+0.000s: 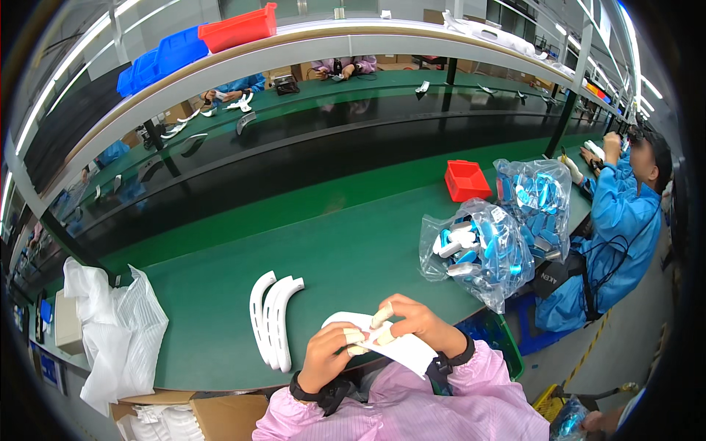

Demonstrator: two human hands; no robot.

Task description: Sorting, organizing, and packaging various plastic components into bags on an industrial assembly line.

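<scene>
Both hands are working low at the near edge of the green bench [353, 257], pink sleeves coming in from the bottom. The left hand [327, 356] and the right hand [419, 323] are meeting over a white curved plastic piece [408, 351], both pinching it, fingers wearing pale finger cots [381, 316]; the piece is sitting just over the bench edge, right in front of the person's chest, partly hidden by the hands. Just left of the hands, three white curved strips [272, 323] are lying side by side on the bench, touching each other, apart from the held piece. To the right, two clear plastic bags [478, 253] stuffed with blue and white parts are resting on the bench, near each other, with a small red bin [465, 180] sitting behind them. At far left a heap of white foam wrap [118, 331] is hanging over the bench end, above an open cardboard box [213, 415]. A co-worker in a blue coat [625, 220] is sitting at right, hands busy at the bench farther along. Overhead, a shelf [309, 37] is carrying blue bins [162, 59] and a red bin [239, 28]. More people are working across the dark conveyor belt [294, 158].
</scene>
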